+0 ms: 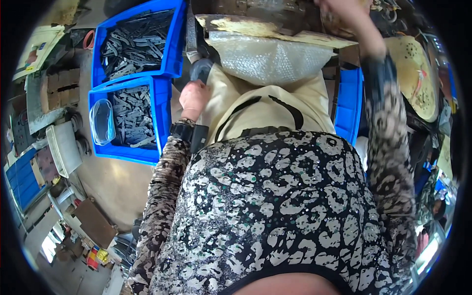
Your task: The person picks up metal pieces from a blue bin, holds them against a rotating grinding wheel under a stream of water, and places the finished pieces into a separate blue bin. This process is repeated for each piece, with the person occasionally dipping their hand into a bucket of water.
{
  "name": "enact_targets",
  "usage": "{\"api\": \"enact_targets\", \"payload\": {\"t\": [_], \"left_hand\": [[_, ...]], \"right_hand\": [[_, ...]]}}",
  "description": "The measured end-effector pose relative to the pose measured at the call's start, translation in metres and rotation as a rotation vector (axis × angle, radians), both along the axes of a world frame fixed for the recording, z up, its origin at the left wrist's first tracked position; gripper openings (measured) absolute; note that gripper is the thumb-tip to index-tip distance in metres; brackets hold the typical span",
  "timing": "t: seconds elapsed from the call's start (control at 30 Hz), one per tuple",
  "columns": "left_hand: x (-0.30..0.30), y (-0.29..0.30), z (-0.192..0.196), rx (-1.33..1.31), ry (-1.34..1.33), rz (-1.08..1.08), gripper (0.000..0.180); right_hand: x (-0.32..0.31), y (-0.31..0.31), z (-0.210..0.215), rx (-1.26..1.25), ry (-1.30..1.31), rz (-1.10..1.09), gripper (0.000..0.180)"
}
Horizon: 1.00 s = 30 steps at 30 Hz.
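Note:
My left hand is closed in a fist over the left side of the cream cloth on my lap, with its fingers curled under; what they hold, if anything, is hidden. Just beyond it lies a dark grey, rounded thing. At the upper right, my right hand reaches over the far worktop, blurred and partly cut off by the picture's edge. Two blue bins stand left of my left hand, holding many flat, dark grey strip-like pieces. A clear oval plastic container rests in the nearer bin.
Bubble wrap hangs below the worn wooden edge of the worktop ahead. Another blue bin stands right of my lap. A stained yellowish padded seat is farther right. A white box-like object stands on the left.

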<state>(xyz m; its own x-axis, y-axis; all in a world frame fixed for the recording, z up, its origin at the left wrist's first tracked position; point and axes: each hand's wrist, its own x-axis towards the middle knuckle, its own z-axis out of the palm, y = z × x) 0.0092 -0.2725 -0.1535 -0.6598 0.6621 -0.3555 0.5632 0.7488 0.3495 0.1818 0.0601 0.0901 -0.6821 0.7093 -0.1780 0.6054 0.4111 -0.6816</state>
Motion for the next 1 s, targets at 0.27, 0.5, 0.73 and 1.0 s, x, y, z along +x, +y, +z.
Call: {"api": "enact_targets", "payload": {"t": [0.27, 0.5, 0.73, 1.0], "left_hand": [[-0.035, -0.001, 0.017, 0.197, 0.498, -0.104, 0.015], [-0.081, -0.039, 0.044, 0.118, 0.64, -0.026, 0.014], [-0.046, -0.073, 0.106, 0.333, 0.174, -0.239, 0.017], [0.021, -0.076, 0.087, 0.455, -0.676, -0.27, 0.007]], "right_hand": [[0.146, -0.092, -0.182, 0.169, -0.552, 0.213, 0.043], [0.187, -0.094, -0.203, 0.092, -0.857, -0.037, 0.044], [0.15, -0.143, -0.107, -0.456, -0.378, 0.125, 0.027], [0.167, -0.158, -0.114, -0.559, -0.329, 0.117, 0.019]]}}
